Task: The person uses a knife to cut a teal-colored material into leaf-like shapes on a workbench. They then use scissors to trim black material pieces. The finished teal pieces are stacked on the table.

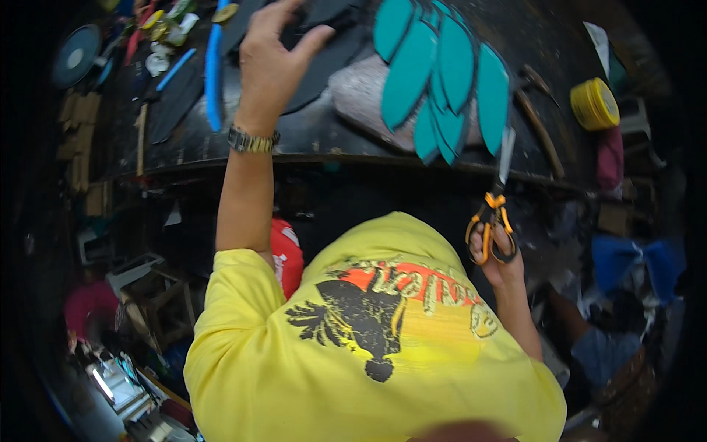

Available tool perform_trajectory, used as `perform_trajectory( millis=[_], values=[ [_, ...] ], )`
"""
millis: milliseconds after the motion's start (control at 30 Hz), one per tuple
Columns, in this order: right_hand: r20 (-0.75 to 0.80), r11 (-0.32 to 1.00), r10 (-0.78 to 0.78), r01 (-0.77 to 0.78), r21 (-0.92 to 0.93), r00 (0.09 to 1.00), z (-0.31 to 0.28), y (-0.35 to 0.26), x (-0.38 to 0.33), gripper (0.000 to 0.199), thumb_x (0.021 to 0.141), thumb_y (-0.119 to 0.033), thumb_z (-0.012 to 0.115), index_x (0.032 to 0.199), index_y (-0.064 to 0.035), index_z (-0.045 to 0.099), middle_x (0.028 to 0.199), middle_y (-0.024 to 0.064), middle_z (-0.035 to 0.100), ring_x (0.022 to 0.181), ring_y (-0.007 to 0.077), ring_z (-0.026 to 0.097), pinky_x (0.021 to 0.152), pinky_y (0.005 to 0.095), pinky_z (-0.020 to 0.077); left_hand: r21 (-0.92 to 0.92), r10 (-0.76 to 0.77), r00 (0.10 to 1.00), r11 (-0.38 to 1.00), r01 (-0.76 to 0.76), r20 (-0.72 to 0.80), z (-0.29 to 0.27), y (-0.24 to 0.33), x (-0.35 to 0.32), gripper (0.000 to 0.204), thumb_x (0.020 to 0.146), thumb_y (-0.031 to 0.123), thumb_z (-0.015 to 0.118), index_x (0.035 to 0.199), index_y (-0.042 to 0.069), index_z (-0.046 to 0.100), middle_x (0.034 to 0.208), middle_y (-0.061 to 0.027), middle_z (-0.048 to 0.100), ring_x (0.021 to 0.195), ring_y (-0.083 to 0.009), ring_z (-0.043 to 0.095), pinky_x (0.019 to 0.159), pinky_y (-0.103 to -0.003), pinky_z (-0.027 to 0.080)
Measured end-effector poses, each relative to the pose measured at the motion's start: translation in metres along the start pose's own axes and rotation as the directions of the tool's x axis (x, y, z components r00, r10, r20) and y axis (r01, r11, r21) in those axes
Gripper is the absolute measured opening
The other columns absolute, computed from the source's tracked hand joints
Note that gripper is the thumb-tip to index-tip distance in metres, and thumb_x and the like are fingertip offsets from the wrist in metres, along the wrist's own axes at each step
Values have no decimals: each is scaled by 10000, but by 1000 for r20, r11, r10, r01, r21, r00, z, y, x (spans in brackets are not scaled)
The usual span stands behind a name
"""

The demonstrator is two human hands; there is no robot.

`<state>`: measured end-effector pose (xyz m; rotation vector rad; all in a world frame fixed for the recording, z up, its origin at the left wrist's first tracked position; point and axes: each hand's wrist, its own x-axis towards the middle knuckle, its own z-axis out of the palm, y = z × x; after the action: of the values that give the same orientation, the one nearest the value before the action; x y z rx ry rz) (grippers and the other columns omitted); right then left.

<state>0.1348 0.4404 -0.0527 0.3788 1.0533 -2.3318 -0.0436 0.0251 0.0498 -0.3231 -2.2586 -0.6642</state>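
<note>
My left hand (274,55), with a watch (252,140) at its wrist, reaches over the table at the upper left. Its thumb stands apart from the fingers, and dark flat sheets (324,74) lie beneath and beside it. At the table's near edge, my right hand (501,254) grips scissors (495,202) by their orange and black handles. The blades point up toward several teal sole-shaped pieces (409,74). These pieces overlap in a loose pile, partly on a greyish wrapped bundle (357,92).
A hammer (543,136) lies right of the teal pieces, with a yellow round tub (595,103) farther right. Long blue strips (213,74) and small containers (166,33) sit at the upper left. Low stools (158,298) stand below the dark table (199,147).
</note>
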Motion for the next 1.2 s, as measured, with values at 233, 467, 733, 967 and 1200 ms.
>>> perform_trajectory(
  millis=[233,467,733,967,1200],
  values=[
    [-54,991,132,-133,-24,990,9,-7,-8,459,874,-382,789,1004,25,622,764,108,636,613,164,607,548,246,497,-215,77,912,977,12,404,81,95,-47,274,855,280,794,1019,65,755,1097,-109,644,987,-281,640,847,-370,522],
    [-75,992,122,-123,-7,990,3,-6,-11,481,873,-405,784,1015,27,625,773,121,639,610,187,608,573,275,502,-125,32,869,992,35,494,100,109,-22,278,829,324,808,908,67,734,1055,-116,618,984,-293,606,818,-394,515],
    [71,986,-33,21,167,997,-9,-1,-25,462,876,-407,786,1224,-138,647,1062,107,646,846,229,622,610,312,519,-209,472,675,875,-437,566,142,143,-34,680,780,281,830,1385,126,560,1374,-142,575,1326,-306,517,1154,-506,339],
    [-58,892,-394,366,-265,917,-1,-25,-26,547,801,-308,853,1196,-40,586,913,100,653,783,168,633,667,273,512,-291,369,814,921,-258,449,150,158,-4,356,930,212,688,1257,78,649,1032,-139,711,1012,-302,681,871,-416,544],
    [22,590,-759,702,-399,651,40,-70,-5,687,728,-188,892,1287,-36,522,1132,127,657,976,183,644,888,305,526,-696,218,956,717,-22,195,92,168,14,159,975,81,620,1133,66,609,949,-164,680,838,-353,677,735,-368,559]
  ],
)
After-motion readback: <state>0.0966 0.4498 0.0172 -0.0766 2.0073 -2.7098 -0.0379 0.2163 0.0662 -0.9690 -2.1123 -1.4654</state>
